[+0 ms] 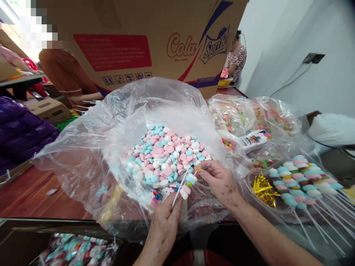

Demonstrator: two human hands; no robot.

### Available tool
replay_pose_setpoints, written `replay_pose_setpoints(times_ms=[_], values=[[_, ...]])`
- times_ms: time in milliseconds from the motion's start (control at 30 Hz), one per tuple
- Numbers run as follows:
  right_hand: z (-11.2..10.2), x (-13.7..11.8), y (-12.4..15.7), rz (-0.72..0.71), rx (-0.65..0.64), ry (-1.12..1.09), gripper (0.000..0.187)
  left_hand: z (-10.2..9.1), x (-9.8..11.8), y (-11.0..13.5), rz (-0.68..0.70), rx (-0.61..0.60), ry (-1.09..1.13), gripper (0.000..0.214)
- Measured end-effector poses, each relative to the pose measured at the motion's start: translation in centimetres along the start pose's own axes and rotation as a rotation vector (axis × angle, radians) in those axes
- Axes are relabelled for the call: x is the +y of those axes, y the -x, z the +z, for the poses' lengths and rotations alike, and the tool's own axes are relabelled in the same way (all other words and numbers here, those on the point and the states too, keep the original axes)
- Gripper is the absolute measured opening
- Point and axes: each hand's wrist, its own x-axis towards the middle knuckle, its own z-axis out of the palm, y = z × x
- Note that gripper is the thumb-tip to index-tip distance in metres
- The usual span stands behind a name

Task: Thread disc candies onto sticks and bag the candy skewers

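My left hand (165, 218) is closed around a white stick (179, 189) and the lower end of a candy skewer (189, 184). Blue, green, pink and white candies are threaded on that skewer. With its fingertips, my right hand (219, 183) pinches a small orange candy (198, 169) at the skewer's upper tip. Both hands are over the near edge of an open clear plastic bag (91, 147), which holds a heap of pink, blue and white round candies (166, 151).
A large cardboard box (116, 22) stands behind the bag. Finished candy skewers (299, 181) lie at right beside gold twist ties (264, 190). Bags of colourful gummies (235, 114) sit behind them. A box of wrapped candies (77, 251) is lower left. Other people sit beyond.
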Motion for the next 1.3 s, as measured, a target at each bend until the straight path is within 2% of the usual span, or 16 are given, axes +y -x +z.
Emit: replay_pose_setpoints(times_ms=[133, 233, 333, 433, 533, 667, 733, 800, 900, 967, 1133, 1300], values=[[0.2, 0.6, 0.5, -0.209, -0.022, 0.234, 0.014, 0.3, -0.3, 0.0, -0.008, 0.02, 0.008, 0.042], [0.0, 0.6, 0.4, -0.288, -0.007, 0.251, 0.012, 0.4, -0.4, 0.0, 0.007, 0.031, -0.001, 0.041], [-0.5, 0.2, -0.1, -0.131, 0.051, 0.125, 0.016, 0.4, -0.3, 0.1, 0.022, 0.031, -0.001, 0.038], [-0.9, 0.0, -0.5, 0.032, 0.045, 0.046, 0.023, 0.3, 0.1, 0.3, 0.019, 0.03, 0.0, 0.036], [-0.8, 0.3, -0.5, 0.079, 0.03, 0.062, 0.025, 0.3, 0.3, 0.4, 0.01, -0.003, -0.016, 0.034], [-0.5, 0.9, 0.1, 0.058, 0.016, 0.058, 0.024, 0.2, 0.4, 0.3, 0.026, -0.011, -0.05, 0.032], [-0.6, 1.1, 0.4, 0.012, 0.017, 0.101, 0.023, 0.2, 0.4, 0.4, 0.032, 0.03, -0.05, 0.032], [-0.8, 1.1, 0.6, -0.1, 0.009, 0.207, 0.023, 0.3, 0.5, 0.5, 0.03, 0.058, -0.036, 0.031], [-0.9, 1.1, 0.9, -0.303, -0.032, 0.346, 0.027, 0.5, 0.4, 0.6, 0.017, 0.051, -0.017, 0.033], [-0.7, 1.2, 1.3, -0.378, -0.062, 0.381, 0.031, 0.7, 0.2, 0.6, 0.01, 0.042, 0.01, 0.034], [0.3, 1.4, 2.2, -0.479, -0.103, 0.419, 0.04, 1.2, -0.2, 0.5, -0.019, 0.086, 0.089, 0.034], [0.9, 1.2, 2.1, -0.515, -0.145, 0.437, 0.041, 1.2, -0.5, 0.3, -0.041, 0.11, 0.131, 0.033]])
